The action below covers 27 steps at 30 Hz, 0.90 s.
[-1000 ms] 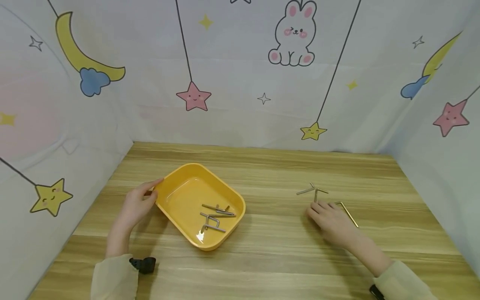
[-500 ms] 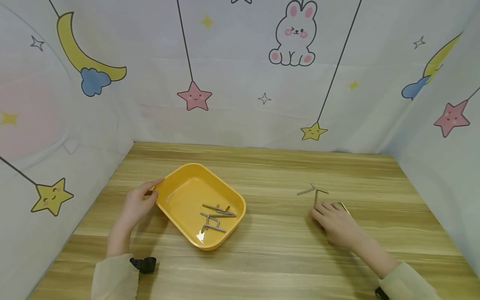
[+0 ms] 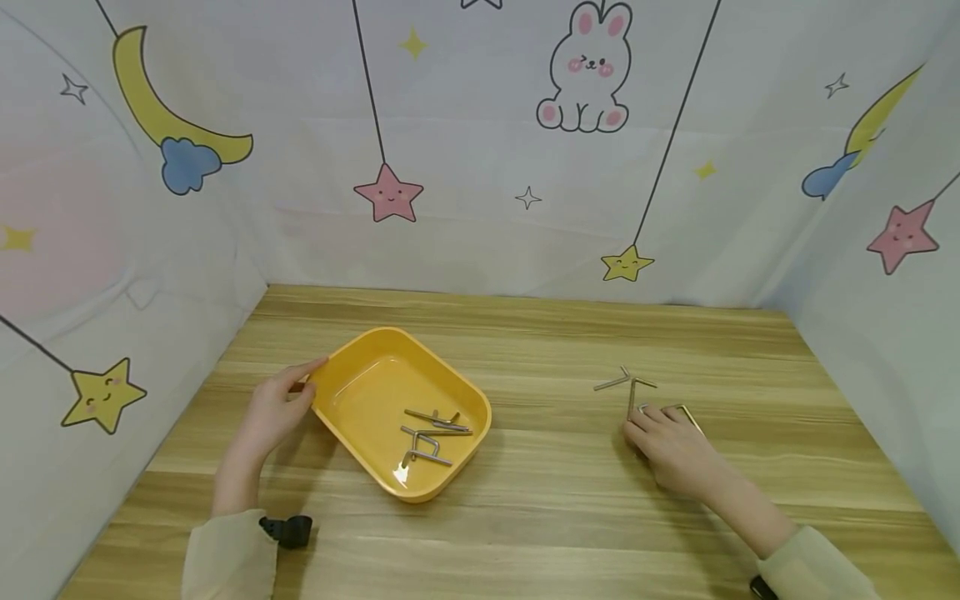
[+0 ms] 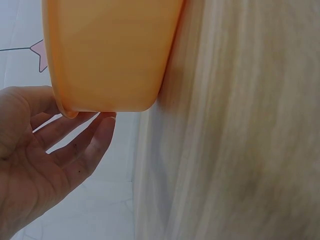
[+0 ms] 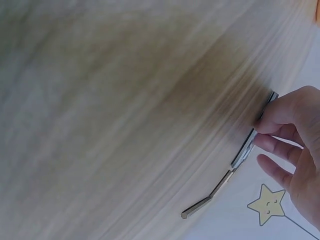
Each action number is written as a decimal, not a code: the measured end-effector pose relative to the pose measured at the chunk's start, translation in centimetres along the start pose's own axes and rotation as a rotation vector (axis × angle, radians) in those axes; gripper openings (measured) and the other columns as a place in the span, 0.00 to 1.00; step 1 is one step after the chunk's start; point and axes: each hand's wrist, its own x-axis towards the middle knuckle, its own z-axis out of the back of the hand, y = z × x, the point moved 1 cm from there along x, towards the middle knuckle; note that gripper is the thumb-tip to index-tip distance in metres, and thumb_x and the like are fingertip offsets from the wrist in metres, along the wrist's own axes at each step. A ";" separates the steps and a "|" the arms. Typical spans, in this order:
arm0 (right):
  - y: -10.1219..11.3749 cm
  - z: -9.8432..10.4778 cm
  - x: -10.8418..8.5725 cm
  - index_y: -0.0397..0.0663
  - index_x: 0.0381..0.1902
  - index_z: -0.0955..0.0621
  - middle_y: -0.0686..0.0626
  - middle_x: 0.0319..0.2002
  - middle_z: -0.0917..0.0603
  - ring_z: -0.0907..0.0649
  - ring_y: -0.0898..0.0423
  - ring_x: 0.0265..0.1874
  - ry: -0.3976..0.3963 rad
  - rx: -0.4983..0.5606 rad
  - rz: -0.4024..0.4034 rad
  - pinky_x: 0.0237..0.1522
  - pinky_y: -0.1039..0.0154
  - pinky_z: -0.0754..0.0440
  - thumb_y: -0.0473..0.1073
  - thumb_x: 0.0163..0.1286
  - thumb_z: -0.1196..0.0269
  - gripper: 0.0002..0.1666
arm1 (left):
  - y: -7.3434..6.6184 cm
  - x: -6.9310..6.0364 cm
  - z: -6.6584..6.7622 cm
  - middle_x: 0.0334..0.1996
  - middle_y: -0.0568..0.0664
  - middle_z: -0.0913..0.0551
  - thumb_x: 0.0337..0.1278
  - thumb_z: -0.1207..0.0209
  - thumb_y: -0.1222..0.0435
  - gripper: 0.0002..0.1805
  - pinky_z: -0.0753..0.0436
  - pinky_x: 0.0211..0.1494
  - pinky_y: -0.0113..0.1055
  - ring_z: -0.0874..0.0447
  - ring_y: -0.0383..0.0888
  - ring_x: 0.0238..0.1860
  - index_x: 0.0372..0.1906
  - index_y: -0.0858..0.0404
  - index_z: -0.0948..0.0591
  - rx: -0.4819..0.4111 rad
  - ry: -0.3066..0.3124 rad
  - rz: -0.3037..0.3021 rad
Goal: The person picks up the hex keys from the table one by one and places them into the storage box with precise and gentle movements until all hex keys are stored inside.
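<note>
My left hand holds the left corner of a yellow plastic bin; in the left wrist view, the fingers are bent against its outer wall, below the rim. Several hex keys lie inside, toward its right side. Over at the right, my right hand is low on the table, its thumb and fingertips pinching a silver hex key. Just beyond that hand lie two L-shaped hex keys, a small one and a brassy one. Another brassy hex key is partly hidden behind the hand.
The wood-grain table is bounded at the back and sides by a white cloth printed with stars, moons and a rabbit. A black strap with a small device sits at the left sleeve.
My right hand has shifted slightly right, covering more of the brassy hex key beside it. The left hand and the bin have stayed where they were.
</note>
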 end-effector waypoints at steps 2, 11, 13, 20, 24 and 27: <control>0.0 0.1 0.0 0.52 0.27 0.30 0.54 0.28 0.28 0.27 0.54 0.31 -0.009 -0.009 0.004 0.34 0.56 0.26 0.35 0.56 0.36 0.12 | 0.0 0.0 0.0 0.63 0.69 0.28 0.68 0.52 0.70 0.22 0.18 0.41 0.40 0.22 0.66 0.52 0.66 0.67 0.28 0.000 0.002 0.002; 0.1 0.1 0.2 0.52 0.28 0.28 0.54 0.27 0.27 0.25 0.54 0.30 -0.033 -0.018 0.014 0.33 0.56 0.27 0.38 0.56 0.34 0.11 | -0.1 0.0 0.0 0.63 0.70 0.28 0.68 0.52 0.70 0.22 0.19 0.37 0.34 0.22 0.67 0.52 0.66 0.67 0.29 -0.008 0.006 0.003; 0.2 0.1 0.2 0.52 0.28 0.29 0.54 0.27 0.27 0.25 0.54 0.30 -0.033 -0.021 0.017 0.32 0.57 0.27 0.39 0.57 0.35 0.11 | 0.0 0.0 0.0 0.63 0.70 0.28 0.68 0.52 0.70 0.22 0.20 0.35 0.30 0.22 0.67 0.52 0.66 0.67 0.28 -0.010 0.007 0.003; 0.2 0.1 0.2 0.50 0.30 0.29 0.53 0.27 0.27 0.25 0.53 0.29 -0.046 -0.023 0.027 0.31 0.57 0.27 0.39 0.59 0.37 0.09 | 0.0 0.0 0.0 0.63 0.70 0.29 0.68 0.52 0.70 0.22 0.22 0.32 0.27 0.23 0.67 0.52 0.66 0.67 0.29 -0.023 0.006 0.006; 0.2 0.1 0.2 0.50 0.31 0.29 0.53 0.28 0.27 0.25 0.53 0.30 -0.040 -0.014 0.018 0.32 0.58 0.27 0.39 0.60 0.38 0.09 | 0.0 0.0 0.0 0.63 0.70 0.29 0.68 0.52 0.71 0.22 0.22 0.32 0.26 0.22 0.67 0.52 0.66 0.67 0.29 -0.024 0.006 0.006; 0.3 0.2 0.2 0.51 0.31 0.29 0.54 0.27 0.28 0.25 0.53 0.30 -0.035 -0.007 0.009 0.31 0.58 0.27 0.39 0.61 0.38 0.09 | 0.0 0.0 0.0 0.63 0.70 0.29 0.68 0.52 0.71 0.22 0.22 0.32 0.27 0.22 0.67 0.52 0.66 0.67 0.29 -0.023 0.007 0.005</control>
